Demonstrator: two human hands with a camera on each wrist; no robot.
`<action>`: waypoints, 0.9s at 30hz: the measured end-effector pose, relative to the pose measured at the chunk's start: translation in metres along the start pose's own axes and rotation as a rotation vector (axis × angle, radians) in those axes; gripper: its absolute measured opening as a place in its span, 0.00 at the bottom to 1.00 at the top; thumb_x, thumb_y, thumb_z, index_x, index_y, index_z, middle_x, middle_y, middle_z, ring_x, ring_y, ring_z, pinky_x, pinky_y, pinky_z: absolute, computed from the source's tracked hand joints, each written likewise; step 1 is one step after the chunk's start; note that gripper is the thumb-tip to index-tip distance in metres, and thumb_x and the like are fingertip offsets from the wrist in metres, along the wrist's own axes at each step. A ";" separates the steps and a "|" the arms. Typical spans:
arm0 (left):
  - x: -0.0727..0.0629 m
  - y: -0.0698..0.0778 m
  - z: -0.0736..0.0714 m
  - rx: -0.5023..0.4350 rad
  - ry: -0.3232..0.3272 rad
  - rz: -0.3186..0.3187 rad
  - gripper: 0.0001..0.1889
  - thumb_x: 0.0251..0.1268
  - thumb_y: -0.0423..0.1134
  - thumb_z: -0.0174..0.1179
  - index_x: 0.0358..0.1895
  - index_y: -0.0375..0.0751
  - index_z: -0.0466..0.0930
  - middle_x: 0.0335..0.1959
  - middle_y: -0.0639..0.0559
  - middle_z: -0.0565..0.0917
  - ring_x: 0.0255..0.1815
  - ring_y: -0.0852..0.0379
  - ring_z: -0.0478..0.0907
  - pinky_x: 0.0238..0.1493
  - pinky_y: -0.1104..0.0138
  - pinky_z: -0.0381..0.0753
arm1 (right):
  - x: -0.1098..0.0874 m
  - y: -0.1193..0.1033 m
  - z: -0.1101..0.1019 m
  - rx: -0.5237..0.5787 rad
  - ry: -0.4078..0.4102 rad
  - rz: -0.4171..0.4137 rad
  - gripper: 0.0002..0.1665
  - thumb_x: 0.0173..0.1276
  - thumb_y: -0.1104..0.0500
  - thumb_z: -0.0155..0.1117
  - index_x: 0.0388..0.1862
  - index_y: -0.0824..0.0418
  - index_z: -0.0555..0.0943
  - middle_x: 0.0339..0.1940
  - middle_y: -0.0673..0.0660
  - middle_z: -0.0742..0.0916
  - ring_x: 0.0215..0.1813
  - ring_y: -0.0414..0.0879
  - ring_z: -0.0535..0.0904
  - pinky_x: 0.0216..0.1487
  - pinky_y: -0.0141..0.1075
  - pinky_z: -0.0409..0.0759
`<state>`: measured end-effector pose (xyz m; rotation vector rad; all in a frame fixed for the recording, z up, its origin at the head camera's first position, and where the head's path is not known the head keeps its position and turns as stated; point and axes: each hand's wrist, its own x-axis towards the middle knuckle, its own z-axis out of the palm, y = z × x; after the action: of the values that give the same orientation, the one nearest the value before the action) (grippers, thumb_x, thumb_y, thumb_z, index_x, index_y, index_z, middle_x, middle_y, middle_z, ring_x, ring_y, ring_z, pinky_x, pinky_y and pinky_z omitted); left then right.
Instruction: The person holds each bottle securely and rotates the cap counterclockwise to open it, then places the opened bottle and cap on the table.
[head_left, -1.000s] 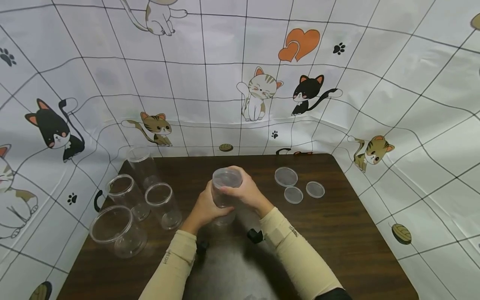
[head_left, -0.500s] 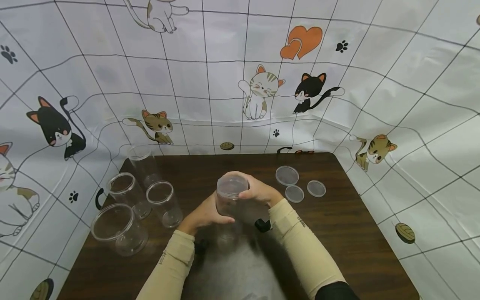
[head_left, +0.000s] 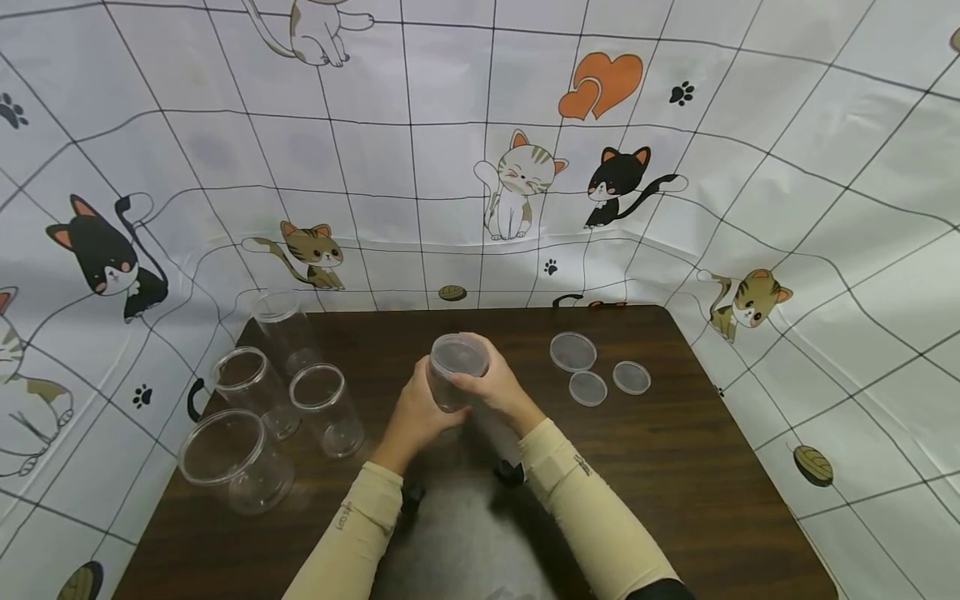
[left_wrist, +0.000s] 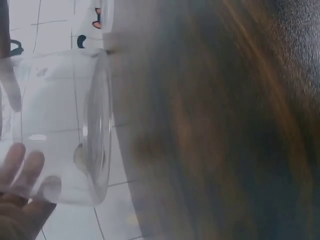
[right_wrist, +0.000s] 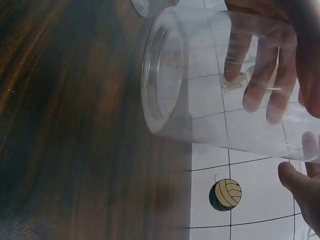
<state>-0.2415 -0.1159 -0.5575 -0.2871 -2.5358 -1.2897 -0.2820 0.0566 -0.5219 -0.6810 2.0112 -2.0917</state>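
Both hands hold a clear plastic jar (head_left: 447,394) above the middle of the table, with a translucent lid (head_left: 459,354) at its top. My left hand (head_left: 415,414) grips the jar's side from the left. My right hand (head_left: 497,386) curls round the upper part by the lid, its thumb lying across the near side. In the left wrist view the jar (left_wrist: 55,115) lies sideways in the picture, its round base well apart from the tabletop. The right wrist view shows fingers (right_wrist: 260,75) through the clear wall of the jar (right_wrist: 205,125).
Several open clear jars stand on the left of the dark wooden table (head_left: 675,483), the widest jar (head_left: 258,479) nearest. On the right lie a larger lid (head_left: 573,352) and two smaller lids, one lid (head_left: 588,388) nearer. A cat-print sheet (head_left: 450,167) surrounds the table.
Half a second ago the jar and the right hand shifted right and lower. Now both have come back left and up, the jar tilted and raised. The table jars and loose lids stay put.
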 end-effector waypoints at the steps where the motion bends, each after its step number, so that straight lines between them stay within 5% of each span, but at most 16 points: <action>1: 0.000 0.000 0.000 0.001 -0.004 0.003 0.56 0.40 0.47 0.84 0.73 0.38 0.58 0.63 0.36 0.77 0.61 0.39 0.77 0.60 0.46 0.76 | 0.000 0.000 0.001 0.002 0.014 -0.003 0.58 0.52 0.40 0.83 0.75 0.60 0.65 0.66 0.60 0.77 0.62 0.52 0.75 0.63 0.43 0.73; 5: 0.001 0.000 -0.004 -0.011 -0.036 0.043 0.56 0.40 0.45 0.84 0.74 0.36 0.58 0.63 0.35 0.77 0.60 0.39 0.78 0.60 0.47 0.77 | -0.003 -0.003 0.002 0.017 0.015 -0.008 0.55 0.52 0.40 0.83 0.72 0.61 0.67 0.63 0.60 0.78 0.61 0.51 0.75 0.61 0.42 0.74; 10: 0.002 0.000 -0.015 -0.054 -0.150 0.063 0.58 0.42 0.46 0.83 0.75 0.35 0.56 0.63 0.35 0.77 0.60 0.41 0.77 0.61 0.48 0.76 | -0.004 -0.009 -0.003 0.002 -0.051 -0.029 0.53 0.54 0.40 0.81 0.72 0.62 0.68 0.62 0.58 0.79 0.58 0.48 0.77 0.59 0.39 0.76; 14: 0.003 0.001 -0.027 -0.181 -0.315 0.090 0.58 0.45 0.43 0.82 0.78 0.37 0.51 0.68 0.38 0.72 0.65 0.44 0.74 0.64 0.47 0.73 | -0.003 -0.013 -0.011 0.046 -0.205 -0.078 0.57 0.54 0.36 0.79 0.71 0.69 0.67 0.59 0.56 0.80 0.57 0.48 0.77 0.57 0.38 0.77; 21: 0.001 0.003 -0.040 -0.563 -0.658 0.141 0.56 0.53 0.36 0.78 0.79 0.41 0.45 0.72 0.40 0.65 0.70 0.43 0.68 0.66 0.55 0.73 | 0.002 -0.020 -0.025 0.131 -0.543 -0.088 0.62 0.52 0.29 0.76 0.71 0.69 0.65 0.61 0.52 0.81 0.61 0.48 0.77 0.60 0.41 0.76; 24: 0.000 0.002 -0.038 -0.657 -0.698 0.131 0.51 0.56 0.34 0.76 0.77 0.36 0.49 0.69 0.35 0.68 0.67 0.38 0.71 0.63 0.57 0.77 | 0.005 -0.019 -0.027 0.118 -0.582 -0.077 0.65 0.53 0.27 0.74 0.73 0.70 0.64 0.63 0.53 0.80 0.63 0.49 0.76 0.61 0.43 0.76; 27: -0.001 0.001 -0.033 -0.592 -0.600 0.094 0.50 0.56 0.35 0.76 0.76 0.35 0.50 0.65 0.34 0.72 0.63 0.37 0.74 0.59 0.54 0.80 | 0.004 -0.015 -0.026 0.070 -0.492 -0.061 0.68 0.54 0.24 0.70 0.76 0.71 0.60 0.63 0.58 0.79 0.61 0.48 0.76 0.60 0.41 0.76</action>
<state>-0.2348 -0.1423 -0.5390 -1.0371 -2.4405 -2.1492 -0.2937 0.0801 -0.5061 -1.1245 1.6550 -1.7843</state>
